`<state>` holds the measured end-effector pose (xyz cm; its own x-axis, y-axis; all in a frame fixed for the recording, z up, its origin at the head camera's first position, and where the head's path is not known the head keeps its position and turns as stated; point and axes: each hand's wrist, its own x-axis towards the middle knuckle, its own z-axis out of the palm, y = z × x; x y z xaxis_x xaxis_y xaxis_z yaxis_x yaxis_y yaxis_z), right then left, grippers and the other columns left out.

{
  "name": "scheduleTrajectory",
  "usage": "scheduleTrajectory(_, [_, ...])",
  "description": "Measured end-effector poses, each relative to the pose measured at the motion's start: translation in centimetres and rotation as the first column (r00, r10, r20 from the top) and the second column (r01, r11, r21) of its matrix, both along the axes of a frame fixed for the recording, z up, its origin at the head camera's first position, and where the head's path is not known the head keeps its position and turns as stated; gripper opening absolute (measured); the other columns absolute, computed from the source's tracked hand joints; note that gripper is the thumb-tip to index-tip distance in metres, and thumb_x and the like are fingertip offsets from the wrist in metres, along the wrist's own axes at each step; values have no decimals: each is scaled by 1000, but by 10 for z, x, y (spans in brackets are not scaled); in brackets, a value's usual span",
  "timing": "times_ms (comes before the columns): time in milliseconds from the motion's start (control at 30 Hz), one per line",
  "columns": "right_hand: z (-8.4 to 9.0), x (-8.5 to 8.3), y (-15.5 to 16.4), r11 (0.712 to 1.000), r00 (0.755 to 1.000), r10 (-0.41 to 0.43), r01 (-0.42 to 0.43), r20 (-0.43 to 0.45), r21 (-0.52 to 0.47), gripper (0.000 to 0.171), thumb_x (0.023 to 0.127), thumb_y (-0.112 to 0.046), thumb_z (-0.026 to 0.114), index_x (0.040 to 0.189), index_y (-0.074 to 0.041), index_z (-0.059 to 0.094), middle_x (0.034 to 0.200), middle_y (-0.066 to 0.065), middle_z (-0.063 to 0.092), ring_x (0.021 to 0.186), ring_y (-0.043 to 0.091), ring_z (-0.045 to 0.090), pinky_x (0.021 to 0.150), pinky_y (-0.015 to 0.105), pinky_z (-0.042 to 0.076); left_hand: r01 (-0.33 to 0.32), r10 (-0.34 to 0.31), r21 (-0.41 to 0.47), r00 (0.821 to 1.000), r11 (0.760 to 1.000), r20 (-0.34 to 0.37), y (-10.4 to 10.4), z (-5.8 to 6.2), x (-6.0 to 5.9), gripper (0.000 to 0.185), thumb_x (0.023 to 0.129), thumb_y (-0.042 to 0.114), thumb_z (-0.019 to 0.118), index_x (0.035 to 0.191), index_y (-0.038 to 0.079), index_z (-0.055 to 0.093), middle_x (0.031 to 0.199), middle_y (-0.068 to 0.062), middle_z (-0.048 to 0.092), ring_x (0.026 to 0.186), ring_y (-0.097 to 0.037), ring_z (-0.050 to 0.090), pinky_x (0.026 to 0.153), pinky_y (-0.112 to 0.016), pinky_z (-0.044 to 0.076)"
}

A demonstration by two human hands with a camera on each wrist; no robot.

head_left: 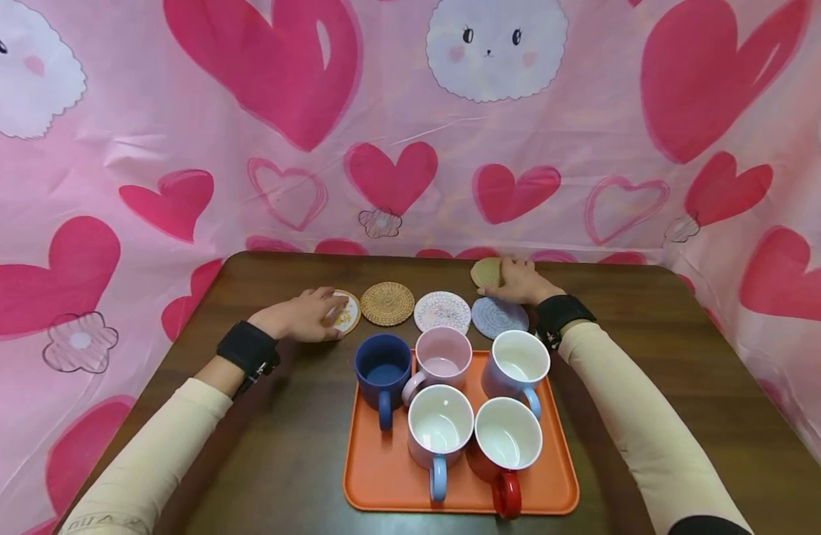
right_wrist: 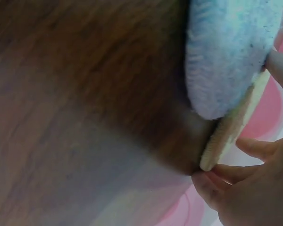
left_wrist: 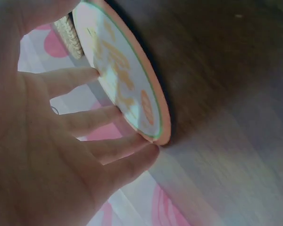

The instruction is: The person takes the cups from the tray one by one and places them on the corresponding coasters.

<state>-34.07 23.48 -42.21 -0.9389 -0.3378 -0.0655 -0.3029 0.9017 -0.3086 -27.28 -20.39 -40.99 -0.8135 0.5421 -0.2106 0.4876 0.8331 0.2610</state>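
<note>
Both hands' fingers (left_wrist: 73, 75) on coasters (left_wrist: 125, 80).

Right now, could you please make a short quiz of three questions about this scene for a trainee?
1. True or false: the left hand touches the white coaster with the orange print.
2. How many mugs stand on the orange tray?
3. Which coaster does the right hand touch? A) woven coaster B) tan coaster C) patterned coaster

Key:
1. True; its fingers rest on it.
2. Five: the blue mug, the pink mug and three with white insides.
3. B; it lies behind the blue-grey coaster.
</note>
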Motion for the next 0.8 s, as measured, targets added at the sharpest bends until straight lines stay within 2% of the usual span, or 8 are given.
scheduleTrajectory(100, [-4, -2, 3, 1000, 1000, -14, 15, -16, 6, 94, 88, -48, 72, 145, 14, 31, 129, 39, 50, 121, 53, 44, 102, 62, 30, 2, -2, -17, 1000, 1000, 2, 9, 3, -5, 75, 87, 39, 74, 149, 8, 47, 155, -30, 35, 143, -56, 26, 112, -72, 23])
scheduleTrajectory(233, [-8, -4, 5, 999, 996, -52, 51, -71, -17, 96, 85, -52, 72, 146, 11, 32, 127, 37, 52, 114, 54, 47, 98, 64, 40, 26, -26, -2, 999, 1000, -20, 24, 4, -15, 88, 83, 52, 78, 152, 11, 43, 158, -26, 33, 148, -53, 18, 112, -74, 18])
scheduleTrajectory(367, [-10, -3, 11, 992, 988, -120, 117, -100, -39, 90, 84, -53, 69, 141, 10, 38, 126, 34, 54, 112, 51, 47, 95, 60, 43, 73, -68, 64, 996, 995, -65, 39, 1, -28, 99, 77, 58, 81, 153, 8, 41, 157, -27, 35, 147, -47, 26, 113, -70, 23])
scheduleTrajectory(467, [-9, 2, 20, 986, 983, -157, 151, -96, -67, 89, 85, -54, 69, 140, 10, 38, 125, 34, 56, 113, 49, 47, 96, 59, 42, 87, -81, 99, 995, 991, -60, 47, -1, -35, 103, 75, 58, 83, 153, 6, 40, 155, -25, 37, 145, -45, 32, 113, -68, 26])
scheduleTrajectory(633, [3, 18, 48, 984, 987, -154, 148, -51, -102, 84, 85, -55, 72, 132, 9, 43, 116, 30, 56, 108, 47, 49, 90, 57, 43, 84, -78, 108, 995, 991, -63, 57, -6, -42, 108, 72, 62, 83, 155, 8, 39, 155, -23, 38, 142, -47, 34, 115, -67, 25])
scheduleTrajectory(733, [11, 34, 69, 983, 987, -162, 160, -11, -91, 83, 86, -58, 70, 127, 9, 43, 114, 29, 56, 106, 47, 50, 88, 56, 44, 89, -82, 104, 994, 991, -66, 63, -7, -44, 108, 71, 61, 84, 155, 10, 39, 155, -22, 38, 141, -48, 35, 114, -67, 25])
scheduleTrajectory(800, [14, 48, 81, 980, 984, -177, 177, 8, -87, 85, 87, -58, 70, 129, 10, 42, 116, 31, 54, 108, 49, 48, 88, 58, 45, 82, -77, 91, 995, 992, -57, 66, -7, -44, 107, 72, 60, 84, 155, 10, 39, 155, -22, 39, 140, -47, 36, 113, -69, 26])
